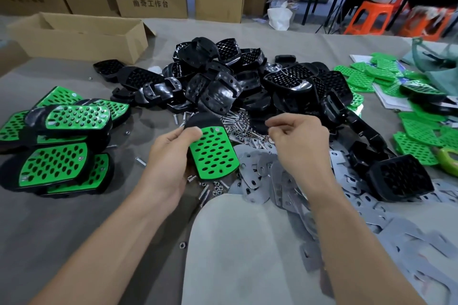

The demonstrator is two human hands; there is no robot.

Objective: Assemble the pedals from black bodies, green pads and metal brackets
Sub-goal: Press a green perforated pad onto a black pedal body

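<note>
Left hand grips a pedal, its thumb on the green pad's upper left corner and its fingers curled under the black body. Just beside it, the right hand hovers over loose screws and nuts, fingers curled and thumb against forefinger; whether it pinches anything cannot be told. Metal brackets lie below the right wrist and spread toward the near right corner of the grey surface. Beyond the hands, black bodies are heaped mid-surface. Finished pedals are stacked by the left edge, loose green pads by the right edge, and an open cardboard box sits at the far left corner.
</note>
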